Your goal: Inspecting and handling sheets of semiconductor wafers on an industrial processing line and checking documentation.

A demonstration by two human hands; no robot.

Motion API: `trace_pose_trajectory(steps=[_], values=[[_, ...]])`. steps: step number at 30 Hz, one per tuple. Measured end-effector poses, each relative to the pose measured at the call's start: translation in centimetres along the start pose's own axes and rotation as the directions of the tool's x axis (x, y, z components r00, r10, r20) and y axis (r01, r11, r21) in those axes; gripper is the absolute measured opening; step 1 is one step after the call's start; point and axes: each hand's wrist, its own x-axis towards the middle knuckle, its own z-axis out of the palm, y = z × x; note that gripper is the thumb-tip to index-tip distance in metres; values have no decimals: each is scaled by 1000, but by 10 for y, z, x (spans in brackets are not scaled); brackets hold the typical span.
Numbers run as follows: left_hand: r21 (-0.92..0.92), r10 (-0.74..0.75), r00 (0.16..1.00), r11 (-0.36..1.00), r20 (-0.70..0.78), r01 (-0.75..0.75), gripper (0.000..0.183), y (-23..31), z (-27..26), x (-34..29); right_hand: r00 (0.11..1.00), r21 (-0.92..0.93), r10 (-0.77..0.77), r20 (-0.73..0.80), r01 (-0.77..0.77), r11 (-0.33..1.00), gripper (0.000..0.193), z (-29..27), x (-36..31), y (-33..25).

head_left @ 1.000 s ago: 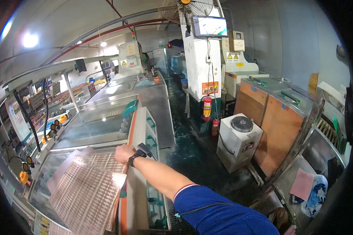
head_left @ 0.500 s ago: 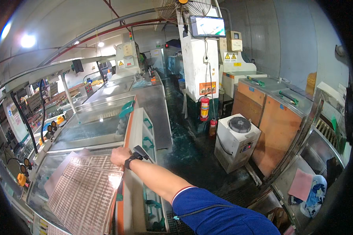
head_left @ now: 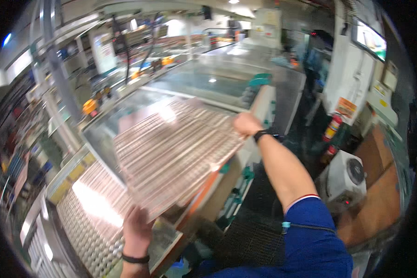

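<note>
A large copper-coloured circuit board panel (head_left: 171, 153) with striped rows hangs between my hands, tilted over the machine's glass cover. My right hand (head_left: 246, 124) is closed on its right edge, wearing a black wristband. My left hand (head_left: 136, 229) holds the near corner, its fingers partly hidden and blurred. Behind the panel's far edge a plain pinkish sheet (head_left: 136, 118) pokes out, lying on the cover. Beneath and left of it, a second striped copper panel (head_left: 95, 197) lies on the roller conveyor (head_left: 74, 227), bright with glare.
The machine's glass lid (head_left: 204, 83) stretches away, with a green handle (head_left: 260, 79) at its right. Green clamps (head_left: 245, 173) line the machine's side. Across the wet aisle stand a white fan unit (head_left: 345, 180) and a red fire extinguisher (head_left: 332, 127). An orange knob (head_left: 89, 107) sits at left.
The view has swung left and down, bringing the roller conveyor and my left hand into sight. The upper panel has been raised off the stack and turned, my right hand still on its edge.
</note>
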Motion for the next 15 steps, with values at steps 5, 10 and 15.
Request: trace_pose_trajectory(steps=[5, 10, 15], values=[[-779, -354, 935, 587, -5, 218, 2, 37, 19, -5, 975, -364, -222, 26, 216, 906, 26, 8, 11, 29], [-517, -127, 986, 855, -109, 53, 8, 25, 5, -19, 990, -194, -139, -4, 135, 972, 23, -2, -3, -2], [-760, -375, 926, 593, 34, 268, 23, 50, 19, -6, 938, -507, -344, 44, 317, 801, 14, -5, 2, 39]])
